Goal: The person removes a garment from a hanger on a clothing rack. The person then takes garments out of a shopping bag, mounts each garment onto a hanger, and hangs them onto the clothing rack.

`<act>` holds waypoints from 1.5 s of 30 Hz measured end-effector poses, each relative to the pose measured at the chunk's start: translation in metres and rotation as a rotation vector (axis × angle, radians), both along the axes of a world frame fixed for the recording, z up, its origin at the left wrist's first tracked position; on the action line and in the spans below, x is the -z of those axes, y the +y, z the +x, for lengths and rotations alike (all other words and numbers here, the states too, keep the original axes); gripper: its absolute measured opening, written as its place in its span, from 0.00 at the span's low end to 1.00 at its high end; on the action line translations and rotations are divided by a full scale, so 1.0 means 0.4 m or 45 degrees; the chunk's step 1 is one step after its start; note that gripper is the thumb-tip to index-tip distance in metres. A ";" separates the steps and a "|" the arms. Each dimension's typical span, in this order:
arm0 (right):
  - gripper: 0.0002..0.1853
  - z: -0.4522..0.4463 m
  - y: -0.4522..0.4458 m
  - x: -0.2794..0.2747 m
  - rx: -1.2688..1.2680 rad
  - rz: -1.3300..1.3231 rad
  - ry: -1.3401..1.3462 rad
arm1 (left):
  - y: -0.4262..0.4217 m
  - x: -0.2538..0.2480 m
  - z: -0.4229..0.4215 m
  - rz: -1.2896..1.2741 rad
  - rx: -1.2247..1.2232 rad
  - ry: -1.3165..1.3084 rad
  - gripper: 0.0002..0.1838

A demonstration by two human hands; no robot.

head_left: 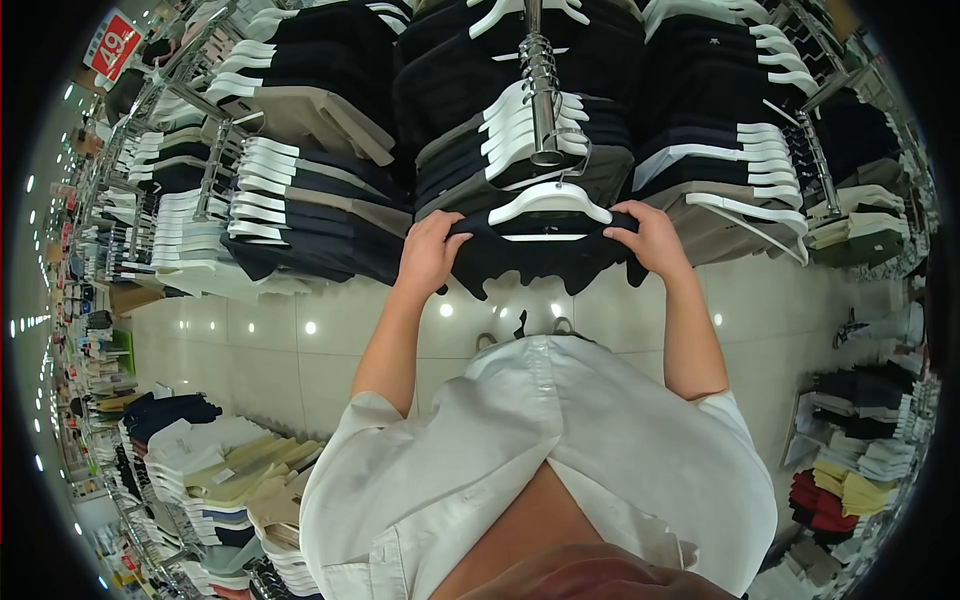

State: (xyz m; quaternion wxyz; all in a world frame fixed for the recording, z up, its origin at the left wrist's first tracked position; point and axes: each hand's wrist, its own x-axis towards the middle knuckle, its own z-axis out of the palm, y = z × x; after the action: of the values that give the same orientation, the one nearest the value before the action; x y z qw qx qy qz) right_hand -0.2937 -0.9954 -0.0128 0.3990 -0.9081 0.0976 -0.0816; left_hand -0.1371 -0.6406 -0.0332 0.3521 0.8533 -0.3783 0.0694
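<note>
A black shirt [545, 262] hangs on a white hanger [552, 200] at the front end of the middle rail. My left hand [430, 248] pinches the shirt's left shoulder between thumb and fingers. On the opposite shoulder, my right hand [652, 238] grips the cloth the same way. Between my hands the neckline lies below the hanger, and a pale strip of the hanger shows through it. The hanger's hook [572, 165] reaches up toward the metal rail [540, 90]. Just behind, more dark shirts hang on stacked white hangers [515, 130].
Dark and beige garments hang on racks at the left [320, 215] and right [715, 215]. A red price sign [112, 45] stands at upper left. Behind me are folded or hung clothes [220, 460] at lower left and red garments [822, 500] at lower right. Tiled floor [270, 330] runs between.
</note>
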 end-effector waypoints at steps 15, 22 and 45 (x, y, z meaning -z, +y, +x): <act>0.20 0.094 -0.022 0.073 -0.030 -0.151 -0.080 | -0.018 0.070 0.042 0.048 -0.101 0.090 0.17; 0.19 0.088 -0.073 0.154 0.076 -0.381 -0.254 | 0.001 0.080 0.043 0.035 -0.188 0.135 0.18; 0.35 0.082 -0.228 0.398 0.215 0.509 -0.299 | 0.014 0.236 0.017 -0.244 -0.772 0.526 0.31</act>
State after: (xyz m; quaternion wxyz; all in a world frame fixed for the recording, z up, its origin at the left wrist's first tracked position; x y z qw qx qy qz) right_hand -0.2610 -1.0865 -0.1719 0.5711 -0.7840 0.1404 -0.1986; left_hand -0.1303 -0.6349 -0.1274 0.4627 0.8857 -0.0214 0.0320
